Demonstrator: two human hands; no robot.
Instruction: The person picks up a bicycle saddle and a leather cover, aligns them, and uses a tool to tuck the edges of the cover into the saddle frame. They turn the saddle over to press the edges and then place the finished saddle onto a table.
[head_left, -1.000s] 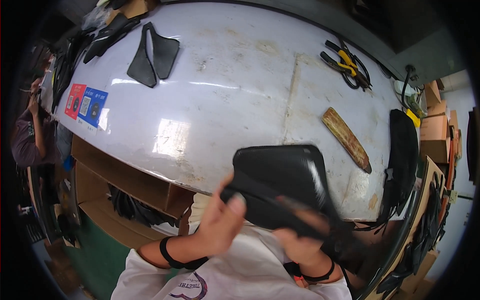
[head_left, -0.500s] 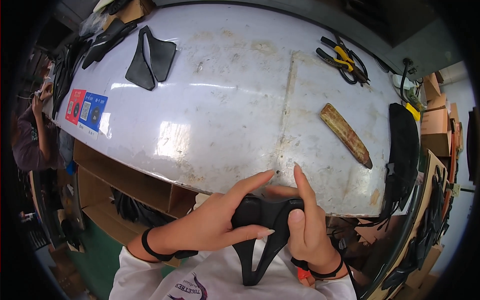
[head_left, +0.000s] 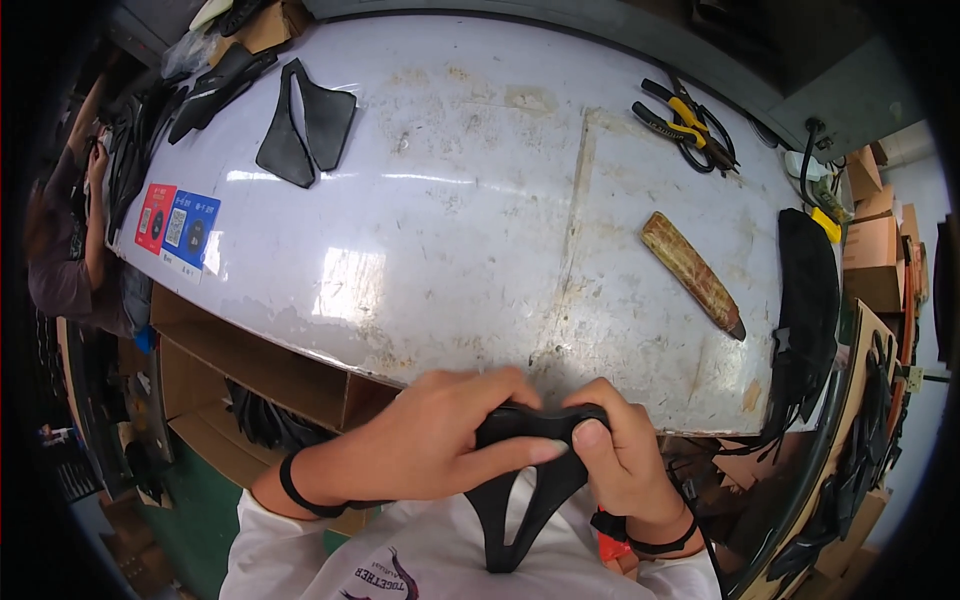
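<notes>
In front of my chest I hold a black bicycle saddle (head_left: 535, 500), its long central cut-out showing and its narrow nose pointing down towards me. My left hand (head_left: 450, 435) is closed round the left side of the wide end, thumb lying across the black surface. My right hand (head_left: 617, 455) grips the right corner, thumb pressed on top and index finger bent over the far edge. The fingers under the saddle are hidden. Beyond my hands, on the white table (head_left: 470, 270), lies a worn brown wooden-looking bar (head_left: 690, 272) with a dark tip.
A flat black saddle-shaped cover (head_left: 330, 125) and more black pieces (head_left: 222, 85) lie at the far left. Yellow-black pliers (head_left: 685, 120) lie at the far right, near a black bag (head_left: 805, 300). Cardboard boxes (head_left: 260, 355) stand below the table; a co-worker (head_left: 75, 240) is at far left.
My raised fingers have folded down over the saddle's far edge, both hands now gripping it more tightly. My left thumb has slid right. The co-worker at the left has shifted.
</notes>
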